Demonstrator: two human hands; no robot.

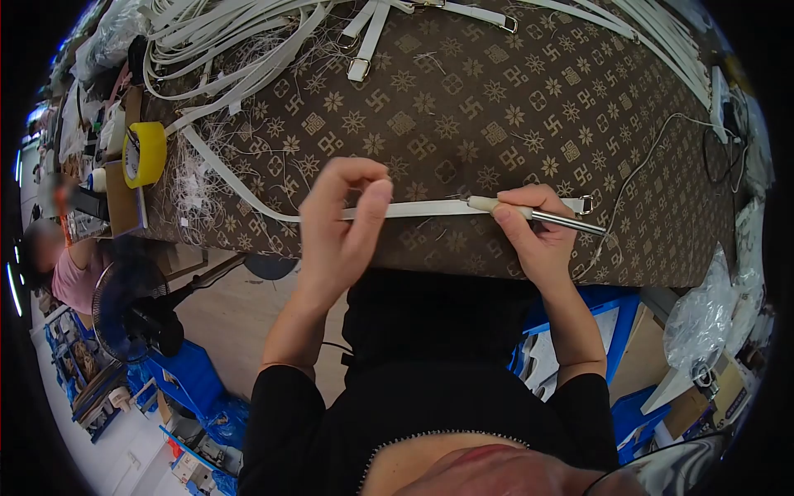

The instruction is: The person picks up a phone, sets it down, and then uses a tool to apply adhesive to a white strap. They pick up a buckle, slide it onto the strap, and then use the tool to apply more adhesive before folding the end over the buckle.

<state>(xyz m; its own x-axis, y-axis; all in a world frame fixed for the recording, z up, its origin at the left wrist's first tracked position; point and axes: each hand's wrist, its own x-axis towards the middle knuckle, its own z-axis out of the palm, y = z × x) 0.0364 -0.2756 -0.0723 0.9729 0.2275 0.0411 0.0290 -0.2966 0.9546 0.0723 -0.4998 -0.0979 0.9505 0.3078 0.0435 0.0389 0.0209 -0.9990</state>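
Note:
A white strap (pixel 422 208) with a metal buckle (pixel 585 204) at its right end lies along the near part of the patterned cloth. My right hand (pixel 542 231) grips a pen-like tool (pixel 571 221) with a cream front, a shiny metal barrel and a fine wire tip. That tip is over the strap, and whether it touches cannot be seen. Left of it, my left hand (pixel 335 219) is raised over the strap and hides part of it. Its thumb and index fingertip meet in a slightly blurred pinch, and anything between them is too small to make out.
Bundled white straps (pixel 240 50) and loose thread scraps (pixel 203 169) cover the table's left side. Yellow tape (pixel 145 155) stands at the left edge. A thin cord (pixel 633 178) crosses the right side. A fan (pixel 136 310) is at lower left, near a person in pink (pixel 74 277).

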